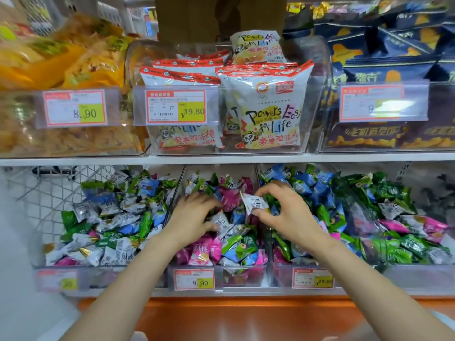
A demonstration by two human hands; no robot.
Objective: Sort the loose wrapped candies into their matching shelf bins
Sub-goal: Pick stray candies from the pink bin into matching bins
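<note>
Pinching a crinkly white foil candy (254,203), long axis slanting up-left, the right hand (288,215) hangs over the clear plastic bin (219,274). The left hand (192,217) curls into the pile, its hold unclear.

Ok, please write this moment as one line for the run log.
phase: sorting | left hand: in middle bin among candies, grip unclear | right hand: pinches white candy above the candies

1. a white shelf board (221,158) runs across the middle of the view, from edge to edge.
2. a glossy orange ledge (246,313) fronts the base of the shelving.
3. a white wire mesh panel (49,193) stands at the left of the lower level.
4. a brown cardboard box (192,18) sits at top centre.
5. the light is bright and even.
</note>
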